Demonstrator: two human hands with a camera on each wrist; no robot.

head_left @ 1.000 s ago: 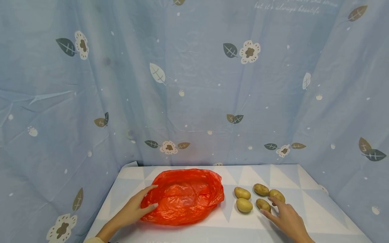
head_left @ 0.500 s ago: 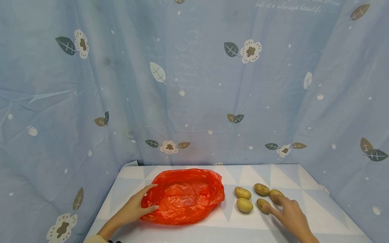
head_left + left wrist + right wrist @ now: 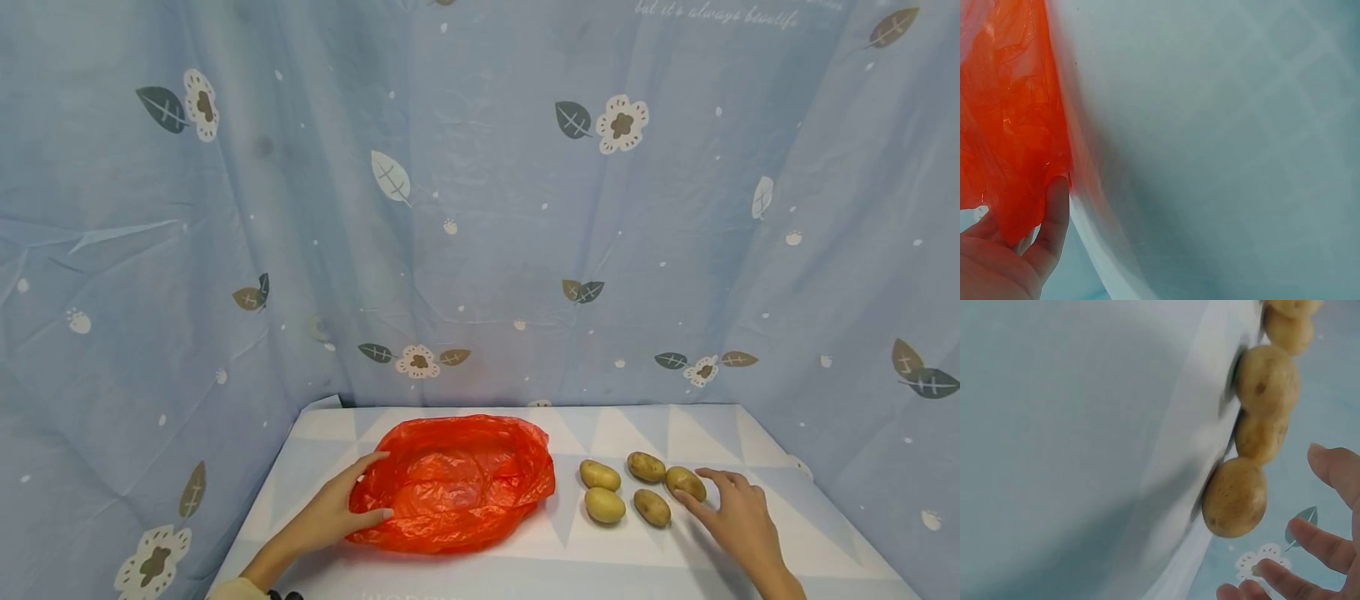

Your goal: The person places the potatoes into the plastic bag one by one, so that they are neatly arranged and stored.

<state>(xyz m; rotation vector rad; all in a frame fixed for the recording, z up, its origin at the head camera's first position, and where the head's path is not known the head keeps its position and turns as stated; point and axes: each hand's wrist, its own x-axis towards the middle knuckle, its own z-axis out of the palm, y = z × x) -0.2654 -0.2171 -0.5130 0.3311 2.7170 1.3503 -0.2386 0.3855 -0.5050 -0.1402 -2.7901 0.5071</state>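
A red plastic bag [image 3: 453, 492] lies with its mouth spread wide on the table. My left hand [image 3: 333, 510] holds the bag's left end, thumb along the front and fingers at the back. The left wrist view shows a corner of the bag [image 3: 1016, 156] between thumb and fingers. Several potatoes are grouped to the right of the bag. My right hand [image 3: 738, 518] is beside the rightmost potato [image 3: 686, 483], thumb and fingers apart around its near right side. In the right wrist view the spread fingers [image 3: 1322, 544] are separate from the nearest potato [image 3: 1235, 497].
The table [image 3: 517, 575] has a white and pale blue triangle pattern. A blue curtain [image 3: 480, 250] with flowers and leaves hangs behind it and along both sides. Two paler potatoes [image 3: 604, 505] lie closest to the bag, with a browner potato [image 3: 652, 507] beside them.
My right hand has drawn back to the right from over the potatoes, uncovering the rightmost one and the near brown one. The left hand and the bag stay in place.
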